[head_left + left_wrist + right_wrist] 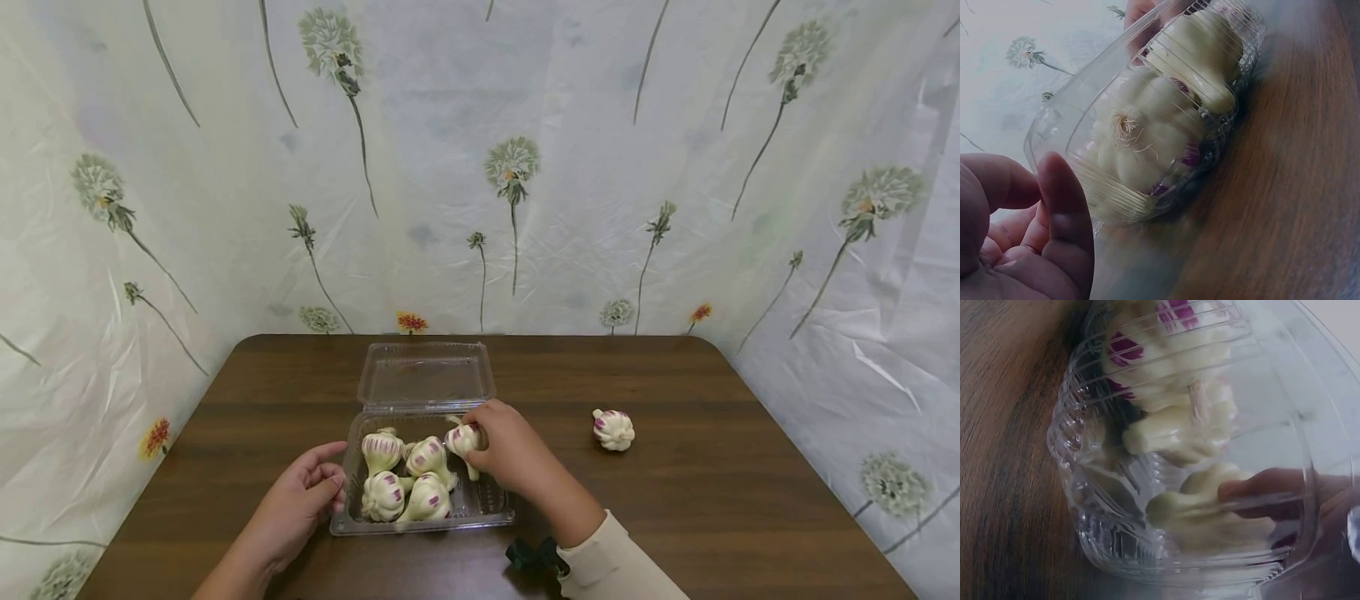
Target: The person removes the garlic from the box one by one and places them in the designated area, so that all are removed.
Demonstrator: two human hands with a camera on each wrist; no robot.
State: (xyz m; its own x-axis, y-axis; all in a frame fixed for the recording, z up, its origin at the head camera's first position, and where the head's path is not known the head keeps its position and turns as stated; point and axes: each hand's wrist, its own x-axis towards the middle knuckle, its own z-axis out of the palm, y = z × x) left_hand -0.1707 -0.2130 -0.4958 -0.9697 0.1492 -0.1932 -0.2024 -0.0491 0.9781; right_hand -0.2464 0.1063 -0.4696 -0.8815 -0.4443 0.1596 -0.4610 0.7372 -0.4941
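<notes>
A clear plastic clamshell container (480, 518) stands on the table with its lid (427, 375) folded back. Several white-and-purple garlic bulbs (382, 450) lie in its left and middle part. My right hand (513, 446) reaches into the far right part and grips one garlic bulb (462, 439); through the plastic in the right wrist view, the fingers (1266, 490) touch this bulb (1204, 506). At the left side, my left hand (303, 496) pinches the container's rim between thumb and finger, seen closely in the left wrist view (1054, 206).
Another garlic bulb (613, 430) lies on the brown wooden table (712, 483), right of the container. A dark object (534, 557) sits by the right sleeve near the front edge. A flower-printed sheet (427, 167) hangs behind and beside the table.
</notes>
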